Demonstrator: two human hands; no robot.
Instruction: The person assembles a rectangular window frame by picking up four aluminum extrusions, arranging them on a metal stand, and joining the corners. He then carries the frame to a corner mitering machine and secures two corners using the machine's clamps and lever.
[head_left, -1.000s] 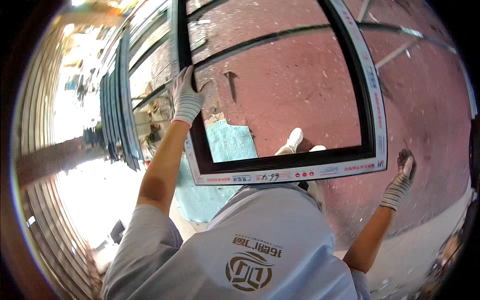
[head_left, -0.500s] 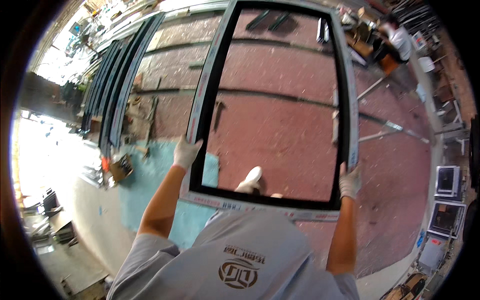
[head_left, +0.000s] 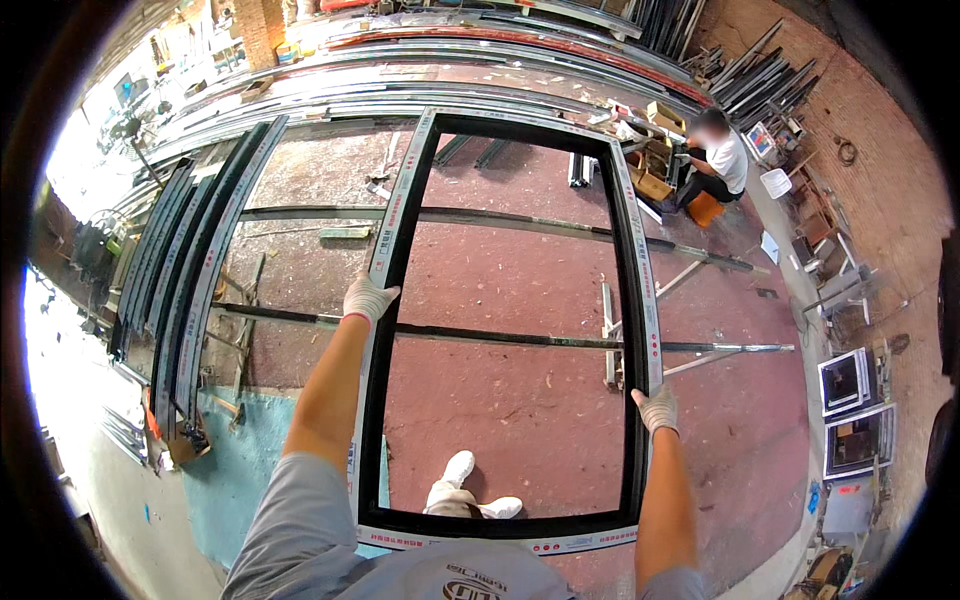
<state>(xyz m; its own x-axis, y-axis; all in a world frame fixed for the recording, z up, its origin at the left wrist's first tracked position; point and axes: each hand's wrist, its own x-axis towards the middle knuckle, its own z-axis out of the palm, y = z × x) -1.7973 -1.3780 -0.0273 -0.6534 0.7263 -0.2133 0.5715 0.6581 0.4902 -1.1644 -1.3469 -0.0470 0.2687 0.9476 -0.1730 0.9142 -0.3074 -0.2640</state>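
Gripping a tall dark window frame (head_left: 500,524), wrapped along its outer edges in printed white film, with both gloved hands. Located straight in front of the body, long sides running away, near short rail just by the shirt; cannot tell if touching it. Left hand (head_left: 370,298) closed round the left long rail, thumb over the top, fingers mostly hidden at the outer side. Right hand (head_left: 657,410) likewise closed on the right rail, but nearer the body than the left. To handle well, in judgement: match grip heights on both rails, since uneven holds could let the far end twist. Grip firmly but without dragging gloves across the film, to avoid peeling it. Mind the far end, well out from both hands and probably heavy to steer. Visible through the opening: a near dark bar (head_left: 500,337) and a far dark bar (head_left: 520,220), both crossing beneath; cannot tell whether bearing any weight. Best to lower evenly if bringing down onto them, with fingers clear of the underside. Watch footing too, with white shoes (head_left: 460,468) showing inside the near end. Swing wide of the dark profiles (head_left: 190,250) at left and of the seated co-worker (head_left: 722,170) at far right.
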